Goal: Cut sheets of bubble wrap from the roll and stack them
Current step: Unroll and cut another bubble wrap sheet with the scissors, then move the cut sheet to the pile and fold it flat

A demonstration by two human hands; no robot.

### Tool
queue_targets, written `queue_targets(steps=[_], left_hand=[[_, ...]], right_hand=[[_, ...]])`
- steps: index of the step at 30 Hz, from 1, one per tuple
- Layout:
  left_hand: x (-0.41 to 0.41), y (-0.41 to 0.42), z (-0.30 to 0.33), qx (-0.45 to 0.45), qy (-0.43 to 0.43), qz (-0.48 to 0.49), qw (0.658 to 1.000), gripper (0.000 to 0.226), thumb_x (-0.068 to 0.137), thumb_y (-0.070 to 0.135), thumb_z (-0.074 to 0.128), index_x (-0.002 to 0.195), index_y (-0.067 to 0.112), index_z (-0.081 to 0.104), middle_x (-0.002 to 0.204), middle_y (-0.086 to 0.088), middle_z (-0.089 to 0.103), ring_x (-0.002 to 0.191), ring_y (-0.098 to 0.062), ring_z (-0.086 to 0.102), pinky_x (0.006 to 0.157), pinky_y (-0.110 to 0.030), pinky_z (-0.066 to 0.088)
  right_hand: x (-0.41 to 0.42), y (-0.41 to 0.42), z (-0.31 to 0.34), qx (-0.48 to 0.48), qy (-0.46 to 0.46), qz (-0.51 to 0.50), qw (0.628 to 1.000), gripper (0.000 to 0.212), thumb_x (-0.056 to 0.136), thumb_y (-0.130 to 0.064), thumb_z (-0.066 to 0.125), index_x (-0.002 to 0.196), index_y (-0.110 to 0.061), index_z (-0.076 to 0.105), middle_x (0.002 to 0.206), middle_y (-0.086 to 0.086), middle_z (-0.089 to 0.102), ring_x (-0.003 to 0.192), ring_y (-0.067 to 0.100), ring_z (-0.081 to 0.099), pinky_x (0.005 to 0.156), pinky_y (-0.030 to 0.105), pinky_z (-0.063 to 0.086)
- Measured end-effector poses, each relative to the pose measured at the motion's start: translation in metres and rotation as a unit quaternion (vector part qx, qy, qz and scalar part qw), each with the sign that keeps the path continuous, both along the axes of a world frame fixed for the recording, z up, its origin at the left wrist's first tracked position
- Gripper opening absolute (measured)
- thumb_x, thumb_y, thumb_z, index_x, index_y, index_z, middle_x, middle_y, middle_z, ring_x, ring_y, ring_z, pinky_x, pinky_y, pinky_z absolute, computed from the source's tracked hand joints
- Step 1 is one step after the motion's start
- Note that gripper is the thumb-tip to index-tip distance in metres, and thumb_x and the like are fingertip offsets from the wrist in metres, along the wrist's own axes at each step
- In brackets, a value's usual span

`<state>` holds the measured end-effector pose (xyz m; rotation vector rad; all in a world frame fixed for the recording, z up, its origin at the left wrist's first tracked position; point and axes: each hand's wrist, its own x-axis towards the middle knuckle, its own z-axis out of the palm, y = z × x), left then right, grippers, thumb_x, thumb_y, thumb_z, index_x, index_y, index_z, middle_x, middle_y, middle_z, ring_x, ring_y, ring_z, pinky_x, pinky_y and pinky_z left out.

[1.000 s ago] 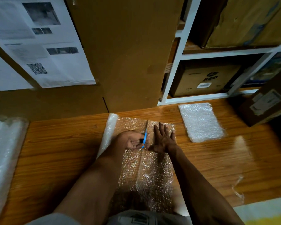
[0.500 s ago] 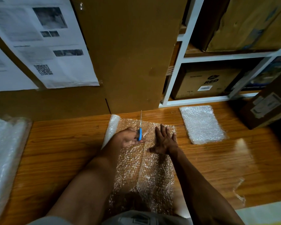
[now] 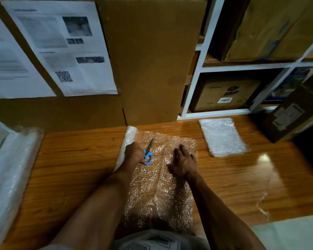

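A small roll of bubble wrap (image 3: 127, 141) lies on the wooden table (image 3: 70, 163), its unrolled sheet (image 3: 157, 195) spread toward me. My left hand (image 3: 135, 153) grips blue-handled scissors (image 3: 148, 152), blades pointing away and up to the right over the sheet. My right hand (image 3: 183, 162) lies flat with spread fingers on the right part of the sheet. A seam or cut line runs down the sheet between the hands. A stack of cut white bubble-wrap sheets (image 3: 222, 137) lies at the back right.
A large bubble-wrap roll (image 3: 9, 177) lies along the left table edge. Tall cardboard (image 3: 152, 60) and papers (image 3: 61, 47) stand behind. A white shelf (image 3: 202, 73) holds boxes; a box (image 3: 293, 112) sits at far right. Thin plastic scraps (image 3: 264, 204) lie right.
My left hand with the scissors has moved left, away from the cut line, and the blades now tilt to the right. My right hand stays flat on the sheet.
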<state>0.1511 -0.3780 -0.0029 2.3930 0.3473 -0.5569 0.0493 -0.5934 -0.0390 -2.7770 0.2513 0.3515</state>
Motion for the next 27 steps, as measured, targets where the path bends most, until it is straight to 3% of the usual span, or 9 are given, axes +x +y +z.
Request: queue_targets(steps=[4,7,10,16,19,22,25,27], left_hand=[[-0.012,-0.007,-0.003,0.09,-0.047,-0.006,0.995,0.029,0.087,0.018,0.071,0.112,0.004,0.072,0.117,-0.016,0.072,0.11,-0.033,0.068,0.077,-0.034,0.054],[-0.017,-0.014,-0.003,0.108,-0.084,0.019,0.99,0.028,0.096,0.018,0.055,0.114,0.004,0.072,0.123,-0.017,0.069,0.114,-0.037,0.064,0.083,-0.035,0.048],[-0.022,-0.015,0.005,0.163,-0.113,-0.041,0.979,0.031,0.101,0.016,0.047,0.116,0.004,0.072,0.123,-0.017,0.068,0.117,-0.037,0.063,0.092,-0.038,0.048],[-0.044,-0.008,0.01,0.244,-0.173,-0.179,0.937,0.026,0.096,0.016,0.054,0.118,0.017,0.069,0.118,-0.009,0.069,0.111,-0.031,0.066,0.087,-0.038,0.054],[-0.057,-0.014,0.004,0.207,-0.18,-0.214,0.937,0.02,0.094,0.025,0.062,0.108,0.016,0.074,0.103,-0.009,0.072,0.093,-0.03,0.07,0.079,-0.039,0.057],[-0.072,-0.022,-0.005,0.11,-0.16,-0.24,0.951,0.013,0.092,0.032,0.067,0.093,0.023,0.076,0.088,-0.001,0.073,0.07,-0.018,0.067,0.068,-0.032,0.059],[-0.088,-0.031,-0.012,0.102,-0.124,-0.261,0.952,0.02,0.087,0.043,0.071,0.09,0.023,0.072,0.087,0.0,0.071,0.07,-0.018,0.067,0.068,-0.034,0.06],[-0.095,-0.035,-0.016,0.129,-0.127,-0.265,0.947,0.028,0.083,0.046,0.071,0.094,0.021,0.071,0.093,-0.002,0.071,0.081,-0.024,0.069,0.071,-0.032,0.056]], right_hand=[[-0.017,0.0,0.003,0.001,-0.013,-0.021,1.0,0.093,0.09,-0.066,0.06,0.162,-0.02,0.025,0.174,0.005,0.011,0.156,0.027,0.026,0.128,0.049,0.018],[-0.029,-0.005,-0.001,0.013,-0.014,-0.062,0.998,0.092,0.084,-0.073,0.055,0.154,-0.016,0.037,0.166,0.007,0.033,0.146,0.03,0.043,0.121,0.047,0.034],[-0.045,-0.006,-0.004,0.01,-0.029,-0.098,0.995,0.081,0.084,-0.072,0.055,0.143,-0.018,0.044,0.154,0.008,0.047,0.132,0.031,0.054,0.11,0.045,0.047],[-0.072,-0.007,-0.004,0.003,-0.052,-0.151,0.987,0.065,0.088,-0.068,0.057,0.131,-0.021,0.044,0.134,0.007,0.053,0.114,0.026,0.055,0.094,0.042,0.053],[-0.082,-0.006,0.002,-0.015,-0.058,-0.213,0.975,0.067,0.095,-0.063,0.058,0.138,-0.014,0.044,0.133,0.011,0.052,0.116,0.028,0.054,0.094,0.041,0.052],[-0.095,-0.005,0.0,-0.036,-0.052,-0.263,0.963,0.07,0.098,-0.064,0.05,0.14,-0.008,0.043,0.136,0.016,0.052,0.121,0.033,0.053,0.096,0.042,0.05],[-0.107,-0.002,-0.001,-0.044,-0.012,-0.265,0.963,0.066,0.102,-0.06,0.049,0.141,-0.008,0.039,0.136,0.015,0.049,0.121,0.03,0.052,0.1,0.042,0.049],[-0.112,-0.001,-0.002,-0.039,-0.002,-0.253,0.967,0.054,0.104,-0.04,0.055,0.143,-0.008,0.037,0.139,0.015,0.048,0.123,0.029,0.05,0.103,0.04,0.046]])
